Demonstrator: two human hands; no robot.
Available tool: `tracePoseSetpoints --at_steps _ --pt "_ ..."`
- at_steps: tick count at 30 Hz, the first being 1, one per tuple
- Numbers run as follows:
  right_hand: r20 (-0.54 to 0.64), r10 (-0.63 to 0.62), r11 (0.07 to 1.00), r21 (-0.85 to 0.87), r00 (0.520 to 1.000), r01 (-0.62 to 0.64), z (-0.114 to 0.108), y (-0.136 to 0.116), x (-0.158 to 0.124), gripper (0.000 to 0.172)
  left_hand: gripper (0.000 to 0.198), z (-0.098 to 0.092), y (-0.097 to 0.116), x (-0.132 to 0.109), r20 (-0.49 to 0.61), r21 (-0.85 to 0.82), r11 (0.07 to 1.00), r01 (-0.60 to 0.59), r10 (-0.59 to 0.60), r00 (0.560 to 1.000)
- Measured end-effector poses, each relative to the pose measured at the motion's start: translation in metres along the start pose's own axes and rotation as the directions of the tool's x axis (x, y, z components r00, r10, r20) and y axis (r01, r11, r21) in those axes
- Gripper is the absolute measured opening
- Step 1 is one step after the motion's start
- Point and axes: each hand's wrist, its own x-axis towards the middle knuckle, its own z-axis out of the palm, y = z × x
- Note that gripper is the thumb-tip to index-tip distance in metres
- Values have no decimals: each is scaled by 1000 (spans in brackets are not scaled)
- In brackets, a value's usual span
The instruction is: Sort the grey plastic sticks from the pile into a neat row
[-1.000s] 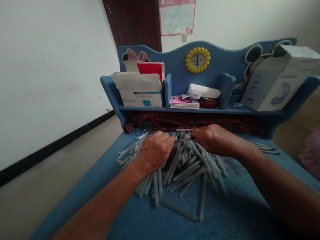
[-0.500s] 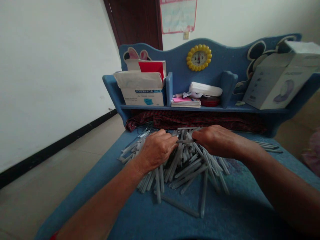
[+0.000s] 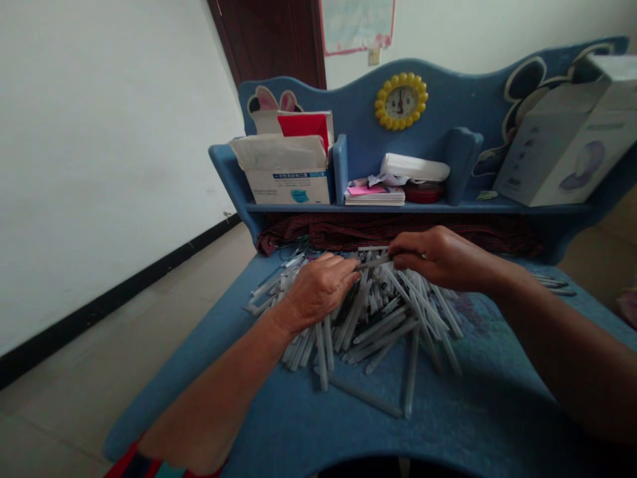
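Slim grey tube (image 3: 374,262) spanned the gap btwn both hands, over the pile of tubes (image 3: 383,328), long axis approx L–R, R end a bit higher in view; L hand (image 3: 321,285) pinched its L end, R hand (image 3: 438,255) its R end, so neither was clearly nearer. Checked cloth (image 3: 338,232) & shelf unit (image 3: 298,208) closed off the back; more room lay twd near R part of blue tabletop (image 3: 478,398), w/ L edge just past L forearm

"What can you read?"
"The open box (image 3: 283,182) has "一次性" and "50" on its blue strip (image 3: 298,175)."
"And the clock (image 3: 401,101) and the tall box (image 3: 555,143)?"
"Too small to read."
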Motion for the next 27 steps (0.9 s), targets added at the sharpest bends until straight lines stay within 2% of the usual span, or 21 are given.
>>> tracePoseSetpoints --at_steps 4,14,27 --pt "-38 8 997 79 999 -5 0 1 0 17 26 0 0 0 -8 -44 999 11 -11 1000" --pt "93 58 977 200 994 -75 1 6 0 18 24 5 -2 0 -30 -67 997 -26 24 999" --pt "101 105 957 260 989 -128 5 8 0 15 27 7 -3 0 -30 -70 997 -25 23 999"
